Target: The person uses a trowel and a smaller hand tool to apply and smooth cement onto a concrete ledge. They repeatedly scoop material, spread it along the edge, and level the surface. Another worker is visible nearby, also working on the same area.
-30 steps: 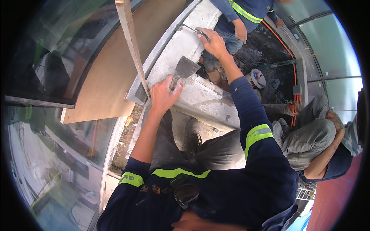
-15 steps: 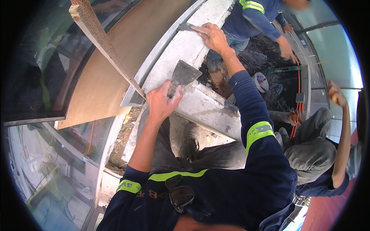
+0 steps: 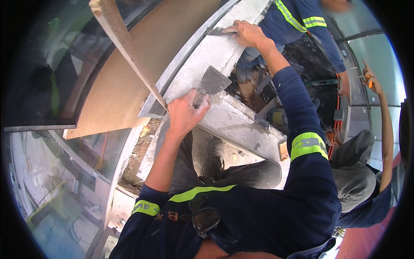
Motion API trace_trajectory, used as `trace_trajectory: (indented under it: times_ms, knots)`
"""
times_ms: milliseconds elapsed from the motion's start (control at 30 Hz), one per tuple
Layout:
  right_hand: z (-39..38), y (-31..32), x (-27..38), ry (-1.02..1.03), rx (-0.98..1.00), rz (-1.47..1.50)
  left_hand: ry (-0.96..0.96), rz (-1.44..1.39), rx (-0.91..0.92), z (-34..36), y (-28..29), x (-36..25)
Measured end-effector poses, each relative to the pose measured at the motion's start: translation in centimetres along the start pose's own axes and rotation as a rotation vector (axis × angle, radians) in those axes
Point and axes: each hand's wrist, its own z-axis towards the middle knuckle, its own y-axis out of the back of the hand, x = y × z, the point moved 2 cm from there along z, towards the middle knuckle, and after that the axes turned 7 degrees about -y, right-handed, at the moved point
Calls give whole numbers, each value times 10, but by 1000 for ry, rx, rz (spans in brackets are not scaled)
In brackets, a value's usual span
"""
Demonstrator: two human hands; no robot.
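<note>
the fingers of the left hand clamp the handle of a broad grey scraper over the white ledge, seemingly light, stiff and best gripped there, while the right hand's fingers touch a dark flat blade farther up, whether clamped i cannot tell.

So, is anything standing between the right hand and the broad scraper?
Nothing visible: only the pale ledge shows in the gap between the right hand and the broad scraper. The slanting wooden strip stands left of the left hand.
</note>
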Motion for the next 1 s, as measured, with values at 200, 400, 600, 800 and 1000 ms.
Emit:
trace_trajectory:
  times_ms: [200,400,600,800,1000]
  knots:
    - [-23,26,2,-65,90,-47,-3,-6,-37,0,-2,1]
    - [-12,49,31,-392,48,482,-34,-26,-2,-1,1,3]
    - [24,63,53,-608,181,483,-41,-66,3,-1,6,1]
    - [46,70,70,-635,94,550,-49,-53,12,-2,9,3]
    - [52,77,79,-645,134,485,-51,-60,1,-2,6,7]
